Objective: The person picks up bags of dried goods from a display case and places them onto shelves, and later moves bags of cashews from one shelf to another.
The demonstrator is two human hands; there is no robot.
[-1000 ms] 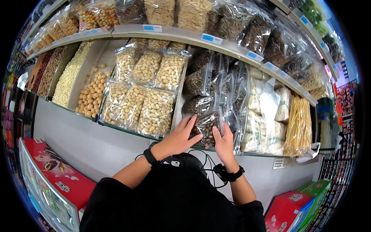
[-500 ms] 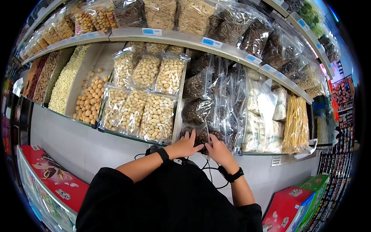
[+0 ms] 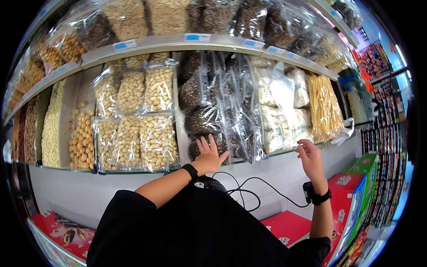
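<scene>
My left hand (image 3: 210,156), its fingers spread, rests on the front clear zip bag (image 3: 194,149) of small dark seeds or nuts, whose exact kind I cannot make out. Behind it are more bags of the same dark contents (image 3: 202,119), with several zip edges standing up along the right side of the row. My right hand (image 3: 312,161) is lifted off the goods in front of the display's right part. Its fingers are loosely bent and apart, with nothing visible in them. The nearest goods to it are the white-filled bags (image 3: 275,129). A black band is on each wrist.
Bagged peanuts (image 3: 158,138) lie left of the dark bags, beside a bin of loose round nuts (image 3: 82,140). Bundled yellow sticks (image 3: 326,109) lie at the right. A shelf edge (image 3: 155,43) overhangs the back. Black cables (image 3: 249,191) hang before me; red boxes (image 3: 289,227) stand low right.
My right hand has left the dark bag and swung right, away from my left hand. My left hand stays on the bag. The view has turned, shifting the display leftward.
</scene>
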